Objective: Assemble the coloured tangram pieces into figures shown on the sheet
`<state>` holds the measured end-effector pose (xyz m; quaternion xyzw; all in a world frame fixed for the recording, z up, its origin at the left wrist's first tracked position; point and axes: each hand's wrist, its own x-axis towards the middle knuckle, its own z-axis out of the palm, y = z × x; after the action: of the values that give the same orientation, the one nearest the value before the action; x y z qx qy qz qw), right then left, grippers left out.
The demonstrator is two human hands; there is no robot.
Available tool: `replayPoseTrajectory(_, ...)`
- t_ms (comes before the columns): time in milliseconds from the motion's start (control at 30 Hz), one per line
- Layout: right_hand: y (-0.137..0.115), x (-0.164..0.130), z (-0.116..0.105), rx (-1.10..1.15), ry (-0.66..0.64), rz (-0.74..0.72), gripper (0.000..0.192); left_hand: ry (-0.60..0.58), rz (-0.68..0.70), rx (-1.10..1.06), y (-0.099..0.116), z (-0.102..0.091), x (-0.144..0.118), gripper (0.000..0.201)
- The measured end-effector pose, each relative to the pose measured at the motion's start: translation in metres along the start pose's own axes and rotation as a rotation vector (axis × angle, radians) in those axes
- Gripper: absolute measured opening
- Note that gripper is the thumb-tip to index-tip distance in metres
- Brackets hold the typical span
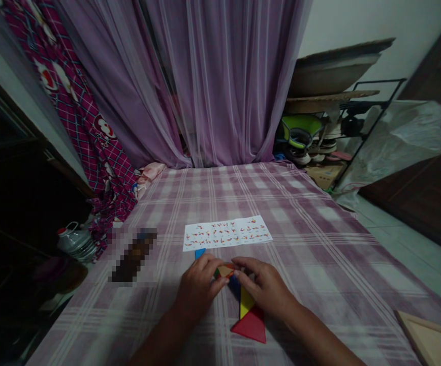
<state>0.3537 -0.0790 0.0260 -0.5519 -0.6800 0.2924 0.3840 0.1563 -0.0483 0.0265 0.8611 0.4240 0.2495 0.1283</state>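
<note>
- Left hand [201,278]: thumb and fingers narrowed on a small tan-faced piece [225,271] with green and red edges.
- Right hand [268,285]: fingertips pinching that piece's opposite end.
- Just beside the right hand, toward the person: dark-blue flat piece [234,288], yellow flat piece [245,304], red flat triangle [251,325].
- Beyond both hands: white printed paper sheet [227,234].
</note>
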Motion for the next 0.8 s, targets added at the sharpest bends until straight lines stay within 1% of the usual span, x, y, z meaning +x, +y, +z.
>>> replayPoseTrajectory(133, -0.003, 0.008, 0.012, 0.113, -0.089, 0.057, 0.023, 0.049, 0.045, -0.002, 0.002, 0.002, 0.001, 0.019)
replayPoseTrajectory(267, 0.01, 0.015, 0.018, 0.245, -0.129, 0.12, 0.023, 0.116, 0.09, 0.016, -0.008, 0.001, -0.003, 0.026)
replayPoseTrajectory(367, 0.026, 0.026, 0.015, 0.217, -0.12, 0.169, 0.021, 0.175, 0.07, 0.085, -0.025, -0.001, -0.011, 0.029)
replayPoseTrajectory(433, 0.035, 0.035, 0.011, 0.181, -0.099, 0.213, 0.019, 0.198, 0.041, 0.131, -0.036, -0.003, -0.019, 0.025)
replayPoseTrajectory(500, 0.042, 0.044, 0.007, 0.175, -0.127, 0.26, 0.017, 0.204, 0.037, 0.151, -0.045, -0.003, -0.029, 0.022)
replayPoseTrajectory(533, 0.045, 0.048, 0.006, 0.187, -0.168, 0.275, 0.015, 0.205, 0.046, 0.153, -0.048, -0.003, -0.033, 0.022)
replayPoseTrajectory(633, 0.052, 0.058, 0.005, 0.197, -0.246, 0.295, 0.011, 0.221, 0.077, 0.157, -0.052, -0.001, -0.041, 0.021)
replayPoseTrajectory(800, 0.058, 0.066, 0.009, 0.173, -0.267, 0.301, 0.007, 0.233, 0.094, 0.175, -0.052, 0.003, -0.042, 0.02)
